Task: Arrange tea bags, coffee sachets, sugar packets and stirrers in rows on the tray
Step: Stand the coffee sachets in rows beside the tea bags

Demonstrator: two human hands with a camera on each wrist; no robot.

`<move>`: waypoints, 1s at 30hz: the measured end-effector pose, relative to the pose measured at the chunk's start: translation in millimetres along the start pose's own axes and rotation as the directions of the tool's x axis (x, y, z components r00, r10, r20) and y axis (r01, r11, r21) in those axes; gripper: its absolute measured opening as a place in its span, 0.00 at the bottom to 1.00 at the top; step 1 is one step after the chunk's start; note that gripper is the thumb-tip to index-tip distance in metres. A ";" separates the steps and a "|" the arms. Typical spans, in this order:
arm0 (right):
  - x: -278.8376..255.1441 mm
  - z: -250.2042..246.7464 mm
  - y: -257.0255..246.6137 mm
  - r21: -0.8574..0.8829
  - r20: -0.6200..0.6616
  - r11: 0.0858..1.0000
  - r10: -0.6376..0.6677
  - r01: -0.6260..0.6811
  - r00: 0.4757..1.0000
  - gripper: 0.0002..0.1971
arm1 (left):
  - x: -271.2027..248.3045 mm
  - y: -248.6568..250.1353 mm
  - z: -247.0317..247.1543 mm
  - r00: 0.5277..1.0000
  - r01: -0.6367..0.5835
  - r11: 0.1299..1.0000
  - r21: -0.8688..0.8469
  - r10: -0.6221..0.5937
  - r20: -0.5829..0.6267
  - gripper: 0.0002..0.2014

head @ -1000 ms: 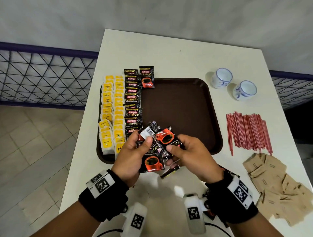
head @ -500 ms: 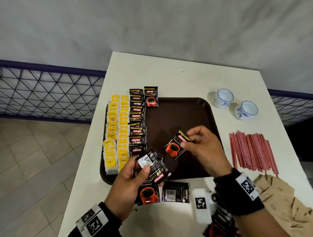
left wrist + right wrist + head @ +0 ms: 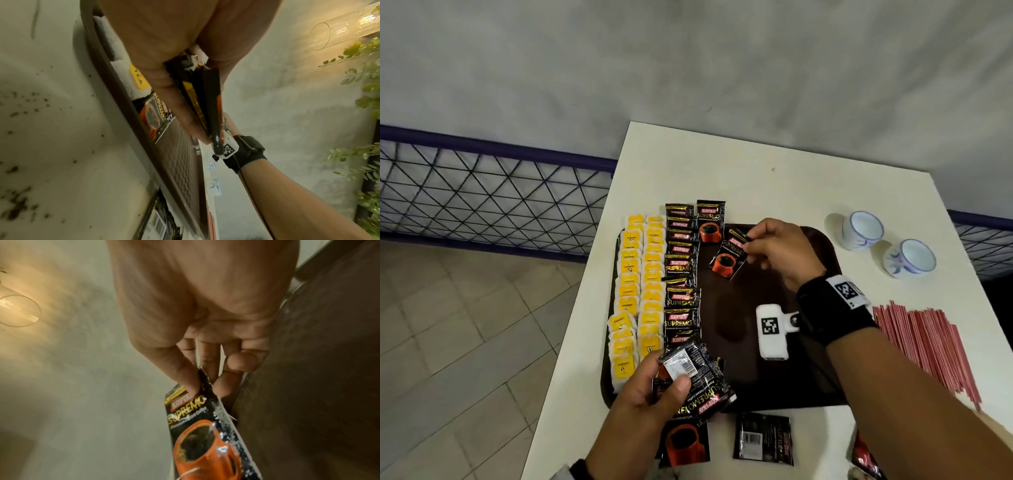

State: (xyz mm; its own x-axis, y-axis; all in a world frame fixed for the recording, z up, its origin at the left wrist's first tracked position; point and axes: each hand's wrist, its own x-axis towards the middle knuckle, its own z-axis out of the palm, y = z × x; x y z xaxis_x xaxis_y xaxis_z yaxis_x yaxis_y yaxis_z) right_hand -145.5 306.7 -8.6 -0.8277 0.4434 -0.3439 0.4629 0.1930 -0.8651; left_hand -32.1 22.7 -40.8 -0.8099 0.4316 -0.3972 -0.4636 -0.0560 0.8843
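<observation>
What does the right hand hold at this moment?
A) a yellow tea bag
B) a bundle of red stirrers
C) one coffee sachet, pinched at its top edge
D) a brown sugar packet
C: the right hand pinches one black coffee sachet by its top edge above the tray, while the stirrers lie untouched on the table.

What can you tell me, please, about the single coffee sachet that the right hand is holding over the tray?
The small black glossy foil coffee sachet shows its printed face: a red Kopiko label, gold Supremo lettering and an orange cup of coffee. It looks sealed and flat, with serrated end edges. The right hand pinches its top edge between thumb and fingers, so it hangs tilted above the far part of the dark brown plastic tray, just right of the sachet at the head of the second row. Whether its lower end touches the tray is unclear.
</observation>
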 end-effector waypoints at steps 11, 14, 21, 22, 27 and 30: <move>24.6 2.5 -4.8 -0.090 0.042 0.993 -0.071 0.074 0.997 0.06 | 32.1 26.3 -12.0 0.999 -0.017 0.996 -0.091 0.021 0.047 0.24; 36.9 7.5 -3.0 -0.127 0.044 0.990 -0.060 0.065 0.997 0.07 | 31.3 21.8 -11.6 0.999 0.008 0.993 -0.116 -0.002 0.051 0.21; 57.0 19.6 -3.8 -0.047 0.071 0.996 0.079 -0.076 0.994 0.08 | 32.0 21.3 -13.6 0.998 0.020 0.994 -0.107 -0.014 0.058 0.18; 58.6 21.2 -4.4 -0.038 0.066 0.996 0.086 -0.084 0.994 0.08 | 33.1 19.2 -14.5 0.998 0.017 0.995 -0.100 -0.011 0.063 0.19; 62.6 26.8 -4.6 -0.121 0.020 0.992 0.034 -0.031 0.999 0.05 | 36.3 15.0 -15.2 0.999 -0.005 0.996 -0.086 0.010 0.052 0.25; 64.4 30.0 -2.6 -0.139 -0.008 0.990 0.007 -0.009 1.000 0.05 | 36.6 10.3 -15.3 0.998 -0.012 0.997 -0.076 0.017 0.065 0.32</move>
State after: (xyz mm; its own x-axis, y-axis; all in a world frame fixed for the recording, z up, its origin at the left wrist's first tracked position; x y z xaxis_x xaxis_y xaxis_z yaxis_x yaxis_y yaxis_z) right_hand -209.5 308.5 -39.4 -0.8216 0.4521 -0.3473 0.5095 0.3091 -0.8030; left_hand -72.0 24.2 -50.0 -0.7925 0.4881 -0.3656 -0.4801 -0.1296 0.8676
